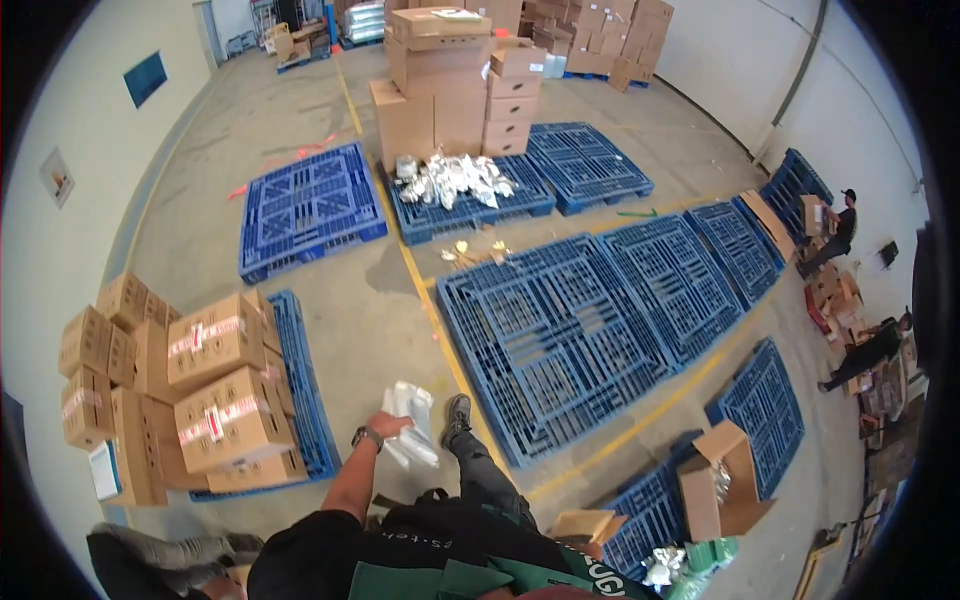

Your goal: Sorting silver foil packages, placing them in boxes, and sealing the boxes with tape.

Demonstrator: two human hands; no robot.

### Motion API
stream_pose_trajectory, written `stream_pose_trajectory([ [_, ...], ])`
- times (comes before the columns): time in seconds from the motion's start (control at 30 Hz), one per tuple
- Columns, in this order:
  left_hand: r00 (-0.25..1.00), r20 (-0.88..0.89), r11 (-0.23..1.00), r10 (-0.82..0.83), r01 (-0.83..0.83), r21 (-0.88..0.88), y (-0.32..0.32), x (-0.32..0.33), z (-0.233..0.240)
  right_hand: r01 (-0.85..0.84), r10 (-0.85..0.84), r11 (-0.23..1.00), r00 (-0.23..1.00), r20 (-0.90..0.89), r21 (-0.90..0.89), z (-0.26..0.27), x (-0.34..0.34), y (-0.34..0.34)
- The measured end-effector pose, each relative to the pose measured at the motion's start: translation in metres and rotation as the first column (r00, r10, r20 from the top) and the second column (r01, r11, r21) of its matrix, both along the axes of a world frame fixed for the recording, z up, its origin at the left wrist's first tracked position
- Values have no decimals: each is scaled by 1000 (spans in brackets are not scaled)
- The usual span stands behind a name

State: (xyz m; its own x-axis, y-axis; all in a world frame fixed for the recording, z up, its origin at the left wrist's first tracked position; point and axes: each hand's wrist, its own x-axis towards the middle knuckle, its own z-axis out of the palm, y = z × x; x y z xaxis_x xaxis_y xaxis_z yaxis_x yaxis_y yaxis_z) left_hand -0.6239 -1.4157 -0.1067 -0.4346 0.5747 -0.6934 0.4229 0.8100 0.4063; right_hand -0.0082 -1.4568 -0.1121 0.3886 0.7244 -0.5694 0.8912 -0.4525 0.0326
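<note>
My left hand (390, 424) grips a bundle of clear plastic bags or film (412, 427), held low in front of my left side. A watch circles that wrist. Below the bundle lies the bare concrete floor (352, 330). My right hand is out of view, hidden beyond my torso. On that side an open cardboard box (585, 527) shows beside my body. To the left of my left hand, taped cardboard cartons (225, 420) are stacked on and around a blue plastic pallet (304, 375).
Blue pallets (555, 337) line the floor to my right. Ahead, silver foil packs (457, 180) lie before tall cartons (435, 112). An open carton (720, 487) stands at right. Another person's legs (165, 551) are close at lower left; two people (832, 225) work at far right.
</note>
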Motion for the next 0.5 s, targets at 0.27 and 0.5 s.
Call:
stream_pose_trajectory([
  [0.27, 949, 40, 936, 311, -314, 162, 114, -148, 32, -439, 455, 890, 846, -279, 121, -53, -207, 266],
  [0.5, 692, 318, 663, 648, -718, 213, 260, -272, 128, -539, 531, 840, 841, -105, -68, -51, -403, 453],
])
